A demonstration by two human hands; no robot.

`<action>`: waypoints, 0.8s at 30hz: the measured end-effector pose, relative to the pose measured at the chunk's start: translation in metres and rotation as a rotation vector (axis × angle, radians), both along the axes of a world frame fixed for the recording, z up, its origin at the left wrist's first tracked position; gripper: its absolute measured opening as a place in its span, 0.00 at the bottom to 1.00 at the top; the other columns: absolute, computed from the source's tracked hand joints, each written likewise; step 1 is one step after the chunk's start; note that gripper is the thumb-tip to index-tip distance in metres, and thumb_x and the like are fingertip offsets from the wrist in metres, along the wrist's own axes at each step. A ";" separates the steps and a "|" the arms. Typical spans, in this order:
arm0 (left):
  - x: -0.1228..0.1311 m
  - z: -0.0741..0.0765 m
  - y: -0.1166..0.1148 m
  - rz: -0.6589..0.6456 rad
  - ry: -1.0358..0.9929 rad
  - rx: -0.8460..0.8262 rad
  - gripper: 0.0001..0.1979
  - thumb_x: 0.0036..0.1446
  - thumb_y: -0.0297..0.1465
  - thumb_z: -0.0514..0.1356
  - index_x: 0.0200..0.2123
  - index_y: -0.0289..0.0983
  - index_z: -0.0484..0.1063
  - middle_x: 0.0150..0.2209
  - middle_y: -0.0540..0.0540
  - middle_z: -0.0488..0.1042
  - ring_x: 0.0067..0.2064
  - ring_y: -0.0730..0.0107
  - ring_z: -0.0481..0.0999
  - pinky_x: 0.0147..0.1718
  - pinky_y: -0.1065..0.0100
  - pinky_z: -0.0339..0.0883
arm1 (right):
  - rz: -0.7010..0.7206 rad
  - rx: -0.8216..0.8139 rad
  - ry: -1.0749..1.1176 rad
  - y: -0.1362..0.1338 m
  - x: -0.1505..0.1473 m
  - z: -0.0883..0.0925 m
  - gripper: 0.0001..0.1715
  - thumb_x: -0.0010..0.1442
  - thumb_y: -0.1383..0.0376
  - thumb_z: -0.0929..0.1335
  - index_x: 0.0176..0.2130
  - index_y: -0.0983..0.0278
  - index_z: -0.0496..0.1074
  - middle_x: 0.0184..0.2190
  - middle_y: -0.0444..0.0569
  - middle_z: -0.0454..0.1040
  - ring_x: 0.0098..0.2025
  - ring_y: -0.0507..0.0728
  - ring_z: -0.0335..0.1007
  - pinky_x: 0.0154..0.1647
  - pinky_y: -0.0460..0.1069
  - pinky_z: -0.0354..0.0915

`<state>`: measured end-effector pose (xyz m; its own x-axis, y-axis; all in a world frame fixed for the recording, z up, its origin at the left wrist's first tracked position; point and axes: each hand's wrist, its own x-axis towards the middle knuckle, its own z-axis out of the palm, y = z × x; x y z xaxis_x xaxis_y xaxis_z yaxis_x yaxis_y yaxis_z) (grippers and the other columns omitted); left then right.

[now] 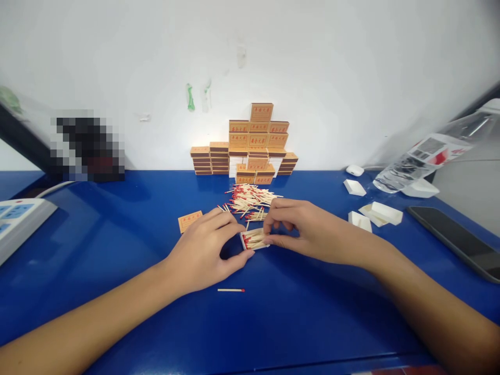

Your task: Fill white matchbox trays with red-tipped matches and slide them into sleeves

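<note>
A small white matchbox tray (pixel 254 239) filled with red-tipped matches lies on the blue table (pixel 117 250) between my hands. My left hand (pixel 203 250) curls around its left end, thumb and fingers pinching it. My right hand (pixel 304 229) pinches its right end from above. Just behind the tray is a loose pile of matches (pixel 250 200). One single match (pixel 231 290) lies in front of my left hand. An orange matchbox sleeve (pixel 190 221) lies flat to the left of my left hand.
Stacks of orange matchboxes (pixel 250 148) stand against the white wall. Empty white trays (pixel 375 213) lie at the right, near a tipped plastic water bottle (pixel 422 161) and a dark phone (pixel 457 239). A power strip (pixel 19 219) sits at the far left.
</note>
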<state>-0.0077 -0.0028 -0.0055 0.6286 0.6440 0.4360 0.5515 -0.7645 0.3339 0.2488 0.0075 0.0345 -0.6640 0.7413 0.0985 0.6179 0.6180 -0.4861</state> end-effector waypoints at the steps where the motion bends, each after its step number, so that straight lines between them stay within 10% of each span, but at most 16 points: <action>1: 0.000 0.000 0.000 -0.002 -0.002 -0.001 0.12 0.65 0.37 0.67 0.46 0.34 0.80 0.40 0.42 0.78 0.43 0.57 0.74 0.42 0.56 0.71 | 0.001 0.005 -0.003 0.000 0.001 0.000 0.02 0.68 0.67 0.72 0.40 0.62 0.77 0.38 0.46 0.73 0.38 0.55 0.68 0.39 0.50 0.62; 24: 0.000 0.001 -0.001 -0.024 -0.008 -0.015 0.13 0.64 0.37 0.67 0.46 0.34 0.79 0.40 0.42 0.78 0.43 0.56 0.76 0.42 0.55 0.73 | 0.034 -0.043 -0.007 -0.002 0.002 0.000 0.04 0.68 0.68 0.70 0.39 0.63 0.77 0.36 0.45 0.73 0.35 0.53 0.66 0.36 0.49 0.61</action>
<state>-0.0077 -0.0041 -0.0047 0.6402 0.6356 0.4314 0.5304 -0.7720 0.3503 0.2511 0.0056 0.0349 -0.6893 0.7218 0.0621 0.6006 0.6173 -0.5081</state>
